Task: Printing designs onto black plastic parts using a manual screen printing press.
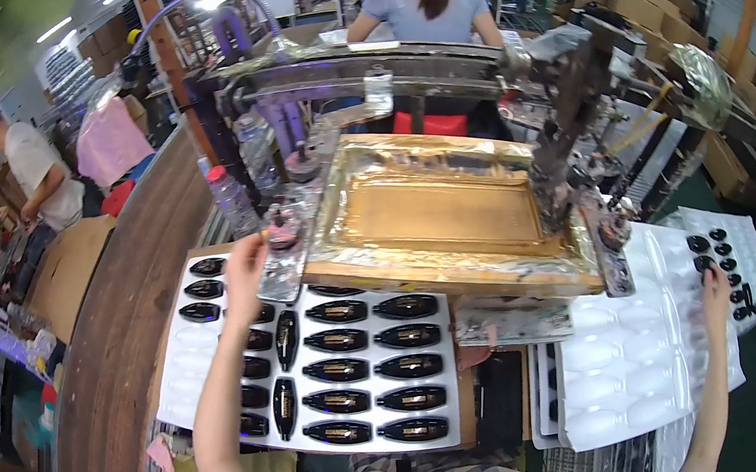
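A person in blue sleeves stood at a printing press whose gold-coloured screen frame (440,216) sat in the middle of the bench. All places below are given relative to that frame.

In front of the frame and to its left lay a white plastic tray (181,364) filled with rows of glossy black oval pieces (353,340), each with a small gold mark. The left hand (243,264) reached up over the tray's far edge, just beside the frame's left side, where a small dark piece rested on a metal plate (278,248). Its fingers were curled together near that piece, but whether they pinched it could not be told.

To the right of the frame lay a second white tray (620,365), mostly bare moulded pockets. Beyond it, farther right, a third tray (745,245) held a few black pieces. The right hand (711,280) rested at that tray's near edge, fingers bent toward a piece (703,264); its grip could not be told.

The pieces looked light, hard and slippery, their shine likely easy to smudge, so holding one by its narrow edges seemed wisest. The thin trays looked flimsy.

Behind the frame, another person stood with their back turned. Far left, someone bent over cardboard boxes (68,268).
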